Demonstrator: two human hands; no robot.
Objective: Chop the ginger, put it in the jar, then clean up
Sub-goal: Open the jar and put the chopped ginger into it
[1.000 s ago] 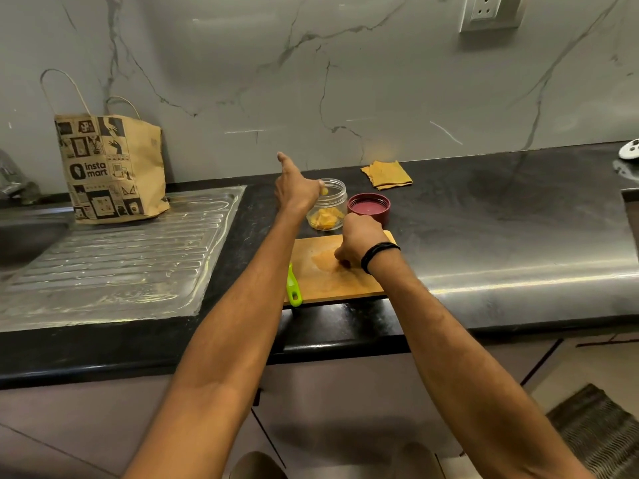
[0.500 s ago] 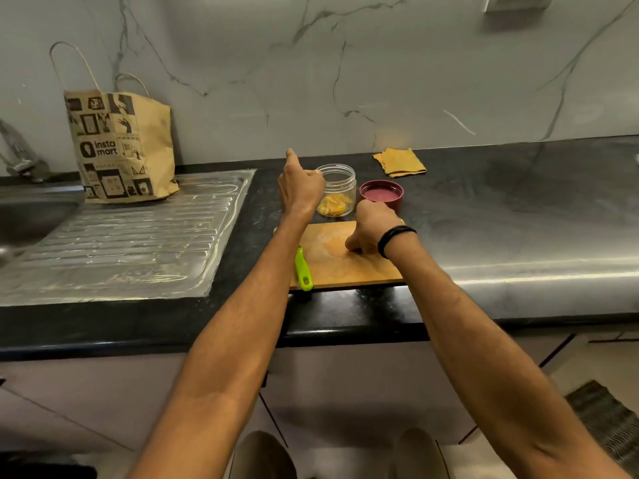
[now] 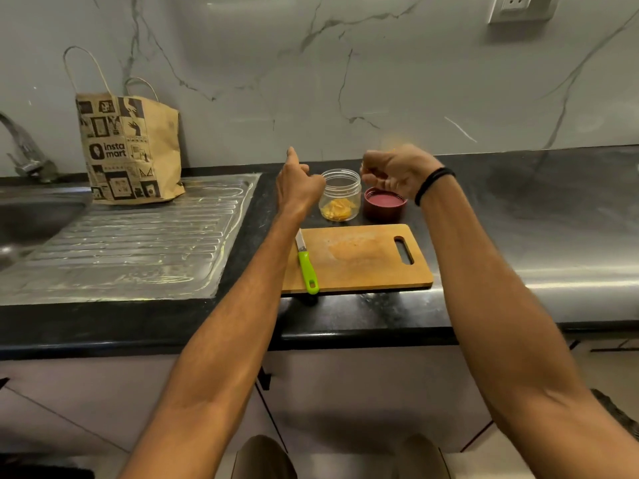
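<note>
The jar [image 3: 340,183] stood between both hands: left hand [image 3: 300,189] curled against its side, right hand [image 3: 397,174] curled just above; grips unclear.

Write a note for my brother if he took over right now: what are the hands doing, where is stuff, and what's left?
Left hand: against the left side of the jar; grip unclear.
Right hand: raised above the red lid, fingers curled; contents hidden.
The jar is open, chopped ginger inside; the lid lies to its right.
The knife lies on the cutting board, which is stained, no pieces visible.
Chopping looks done. Left to do: close jar, clean up.
</note>
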